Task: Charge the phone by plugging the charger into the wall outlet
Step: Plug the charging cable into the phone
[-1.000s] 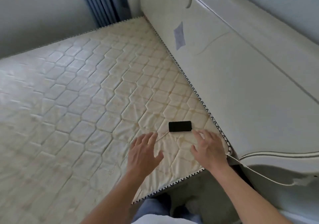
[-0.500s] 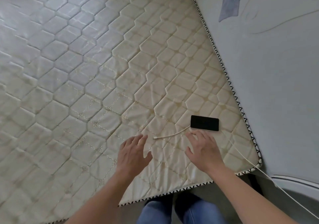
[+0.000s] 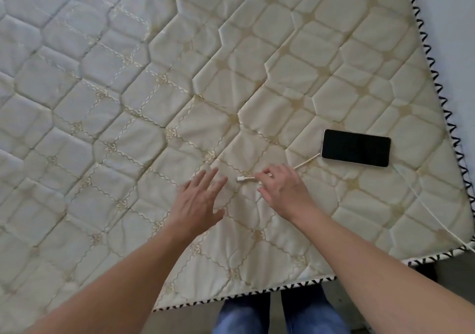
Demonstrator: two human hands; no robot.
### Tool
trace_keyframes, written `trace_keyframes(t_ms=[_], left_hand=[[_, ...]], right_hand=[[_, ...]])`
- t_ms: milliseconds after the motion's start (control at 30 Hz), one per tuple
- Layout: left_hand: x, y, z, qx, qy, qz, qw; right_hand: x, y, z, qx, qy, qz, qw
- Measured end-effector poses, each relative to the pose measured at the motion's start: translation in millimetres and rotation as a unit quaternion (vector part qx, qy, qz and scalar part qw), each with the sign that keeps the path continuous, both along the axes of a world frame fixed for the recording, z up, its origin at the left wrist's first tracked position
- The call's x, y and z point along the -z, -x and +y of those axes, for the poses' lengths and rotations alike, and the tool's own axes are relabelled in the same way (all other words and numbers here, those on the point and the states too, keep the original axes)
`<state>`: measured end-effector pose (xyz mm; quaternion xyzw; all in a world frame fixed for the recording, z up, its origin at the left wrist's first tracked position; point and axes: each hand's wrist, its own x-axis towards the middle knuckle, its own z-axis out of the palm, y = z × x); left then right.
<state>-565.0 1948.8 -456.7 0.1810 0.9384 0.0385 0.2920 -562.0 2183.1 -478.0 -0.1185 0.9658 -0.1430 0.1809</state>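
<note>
A black phone [image 3: 356,151] lies screen up on the cream quilted mattress [image 3: 128,89], near its right edge. A thin white charger cable [image 3: 305,162] runs from the phone's left side toward me and ends in a small white connector [image 3: 241,178] that is free, not plugged into the phone. My right hand [image 3: 285,192] pinches the cable just behind that connector with thumb and forefinger. My left hand [image 3: 198,202] hovers open, fingers spread, a little left of the connector and apart from it. No wall outlet is in view.
Right of the phone, the cable's far stretch [image 3: 424,205] trails over the mattress's lower right corner and out of view. A pale panel [image 3: 460,51] borders the mattress on the right. My legs in jeans [image 3: 244,315] stand against the near edge.
The view has tilted down and closer to the mattress. My right hand has moved left from beside the phone onto the cable end and pinched it. My left hand stays open nearby.
</note>
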Motion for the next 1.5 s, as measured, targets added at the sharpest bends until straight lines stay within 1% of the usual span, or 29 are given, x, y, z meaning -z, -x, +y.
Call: trace_keyframes(t_ms=[67,167,267,400,633,867,1067,1300,1400,1500], left_hand=[[10,0,-1,0.004,-0.004,0.004,1.000],[18,0,1,0.012,0.001,0.001,1.000],[17,4,1,0.013,0.000,0.018,1.000],[7,24,18,0.005,-0.015,0.046,0.999],[2,66,103,0.085,-0.045,0.065,0.993],[11,83,209,0.158,-0.079,0.083,0.981],[19,82,280,0.177,-0.102,0.091,0.975],[27,81,309,0.181,-0.115,0.076,0.974],[32,82,312,0.196,-0.118,0.067,0.971],[33,78,312,0.194,-0.105,0.079,0.972]], right_hand=[[15,-2,-8,-0.018,-0.007,-0.001,1.000],[29,-3,-15,0.002,-0.001,0.033,0.999],[35,-8,-11,0.006,0.017,0.053,0.998],[26,-14,12,-0.001,0.037,0.021,0.999],[5,-38,86,0.103,0.110,-0.054,0.987],[4,-68,167,0.233,0.151,-0.021,0.961],[1,-84,199,0.264,0.187,0.000,0.946],[5,-86,214,0.320,0.222,0.041,0.920],[7,-85,219,0.334,0.231,0.047,0.913],[9,-85,223,0.343,0.228,0.057,0.910]])
